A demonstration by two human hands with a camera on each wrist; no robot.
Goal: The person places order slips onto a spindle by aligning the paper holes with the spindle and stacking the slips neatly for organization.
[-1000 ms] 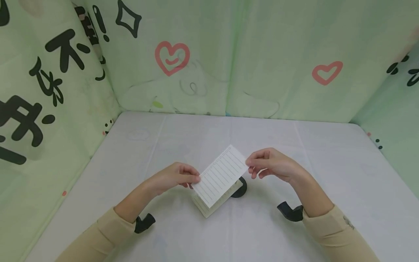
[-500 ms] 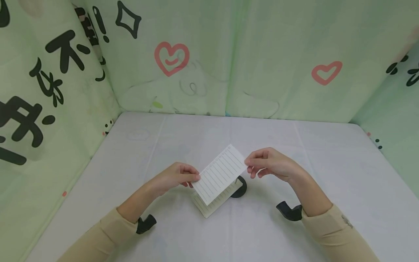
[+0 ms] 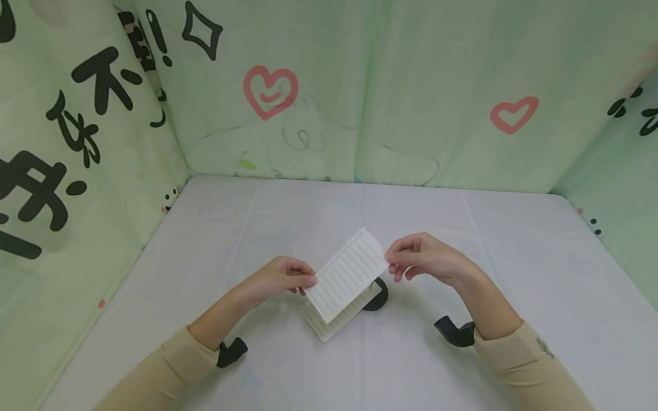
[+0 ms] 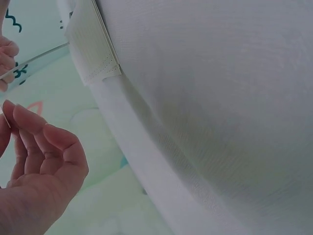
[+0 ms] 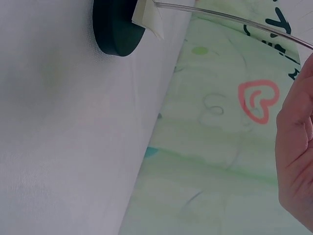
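A white lined sheet of paper (image 3: 346,277), with small boxes along one edge, is held tilted above the table. My left hand (image 3: 283,277) pinches its left corner between thumb and fingers; my right hand (image 3: 424,257) pinches the right corner. Beneath it a cream stack of lined paper (image 3: 329,330) lies over a round black base (image 3: 377,297). From that base a thin metal rod (image 5: 234,18) rises through the stack, as the right wrist view shows. The sheet covers most of the rod in the head view, and I cannot tell whether the rod passes through it.
A white cloth covers the table (image 3: 288,377). Pale green curtains (image 3: 432,68) with printed hearts and characters enclose the back and sides. Black curved pieces (image 3: 232,352) stick out near both sleeve cuffs.
The sheet's near edge has lifted a little off the cream stack, so more of the stack's lines show. Both hands keep their pinch and have barely moved.
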